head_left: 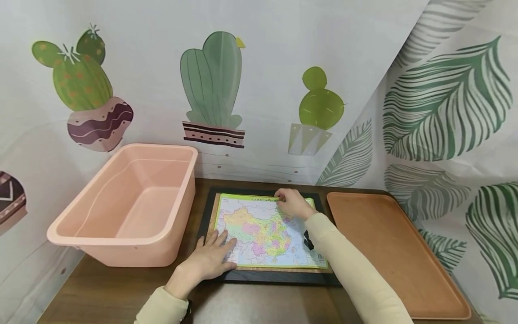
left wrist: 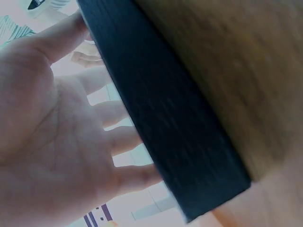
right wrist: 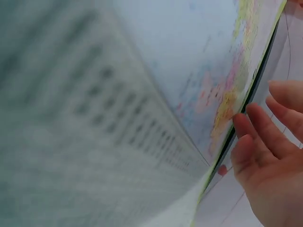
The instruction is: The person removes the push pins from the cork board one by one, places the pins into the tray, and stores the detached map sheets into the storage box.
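A printed map [head_left: 252, 225] with a bright green border lies on a cork board with a black frame [head_left: 283, 276]. My left hand [head_left: 208, 258] rests with spread, straight fingers on the map's lower left edge and the board's left side. Seen from the left wrist, the palm [left wrist: 52, 123] is beside the black frame, which hides the fingertips. At the map's top edge, right of centre, is my right hand [head_left: 294, 203], its fingers bent. The right wrist view shows its thumb and fingertips [right wrist: 244, 153] close together at the map's edge; anything between them is hidden.
A deep pink plastic tub [head_left: 174, 225] stands on the left of the brown wooden table [head_left: 109, 292]. To the right, an orange-brown tray [head_left: 388, 243] lies close beside the board. A cloth [head_left: 267, 81] printed with cacti and leaves hangs behind.
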Motion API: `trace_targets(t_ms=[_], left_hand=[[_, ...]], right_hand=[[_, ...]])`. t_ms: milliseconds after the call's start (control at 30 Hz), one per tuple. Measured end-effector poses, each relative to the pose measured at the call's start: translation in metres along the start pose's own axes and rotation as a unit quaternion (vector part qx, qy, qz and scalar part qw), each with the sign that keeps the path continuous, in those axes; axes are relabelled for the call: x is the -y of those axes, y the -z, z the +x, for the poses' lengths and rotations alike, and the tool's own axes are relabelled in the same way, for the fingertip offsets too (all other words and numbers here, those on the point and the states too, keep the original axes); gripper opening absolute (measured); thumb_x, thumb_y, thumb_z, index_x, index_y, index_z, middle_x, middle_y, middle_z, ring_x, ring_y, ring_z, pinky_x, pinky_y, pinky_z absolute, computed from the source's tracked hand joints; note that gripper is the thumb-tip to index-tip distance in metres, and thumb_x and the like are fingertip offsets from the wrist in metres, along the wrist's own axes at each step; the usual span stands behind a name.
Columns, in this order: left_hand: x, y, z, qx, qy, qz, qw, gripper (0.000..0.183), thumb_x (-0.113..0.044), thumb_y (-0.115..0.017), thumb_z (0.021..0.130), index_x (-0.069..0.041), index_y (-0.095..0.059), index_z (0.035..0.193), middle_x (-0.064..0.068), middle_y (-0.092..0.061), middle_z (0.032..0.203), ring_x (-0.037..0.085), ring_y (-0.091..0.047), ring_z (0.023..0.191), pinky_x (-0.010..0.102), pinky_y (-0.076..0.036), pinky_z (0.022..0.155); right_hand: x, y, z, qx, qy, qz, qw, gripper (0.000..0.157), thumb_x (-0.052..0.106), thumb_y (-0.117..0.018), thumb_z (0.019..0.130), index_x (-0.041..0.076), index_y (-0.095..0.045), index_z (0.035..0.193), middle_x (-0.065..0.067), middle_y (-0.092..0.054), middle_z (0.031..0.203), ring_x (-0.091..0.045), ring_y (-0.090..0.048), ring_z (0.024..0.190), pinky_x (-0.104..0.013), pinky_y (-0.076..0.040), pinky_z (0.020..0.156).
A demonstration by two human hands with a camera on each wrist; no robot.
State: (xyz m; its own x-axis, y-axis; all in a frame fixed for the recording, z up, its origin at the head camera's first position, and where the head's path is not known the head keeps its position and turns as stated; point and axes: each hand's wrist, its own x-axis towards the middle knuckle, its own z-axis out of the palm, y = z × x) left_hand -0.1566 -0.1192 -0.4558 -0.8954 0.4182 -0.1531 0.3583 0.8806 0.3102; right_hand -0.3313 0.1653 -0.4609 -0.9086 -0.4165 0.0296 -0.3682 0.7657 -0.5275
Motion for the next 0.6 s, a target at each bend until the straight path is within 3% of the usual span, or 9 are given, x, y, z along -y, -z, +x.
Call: trace_targets(t_ms=[333,600], left_hand=[[-0.001,-0.002,-0.001,-0.003,-0.004,-0.011,0.9999,0.065,-0.044,-0.067,0.09,-0.01,-0.05,0.143,0.022,-0.033,0.153,0.045,-0.023,0.141,0.073,-0.019,0.103],[-0.002,0.001,-0.001,-0.007,-0.006,-0.013,0.9999,0.065,-0.043,-0.068,0.09,-0.009,-0.05,0.142,0.023,-0.034,0.152,0.047,-0.024,0.141,0.073,-0.019,0.102]], right_hand=[[-0.003,-0.007,0.017,0.009,-0.033,0.038,0.999,0.01,0.008,-0.064,0.093,0.007,-0.067,0.103,-0.001,-0.062,0.085,-0.016,-0.055,0.073,-0.033,-0.047,0.07],[-0.002,-0.01,0.032,0.021,-0.009,0.016,1.0,0.007,0.007,-0.065,0.091,0.007,-0.068,0.097,0.0,-0.062,0.082,-0.015,-0.054,0.07,-0.031,-0.047,0.066]])
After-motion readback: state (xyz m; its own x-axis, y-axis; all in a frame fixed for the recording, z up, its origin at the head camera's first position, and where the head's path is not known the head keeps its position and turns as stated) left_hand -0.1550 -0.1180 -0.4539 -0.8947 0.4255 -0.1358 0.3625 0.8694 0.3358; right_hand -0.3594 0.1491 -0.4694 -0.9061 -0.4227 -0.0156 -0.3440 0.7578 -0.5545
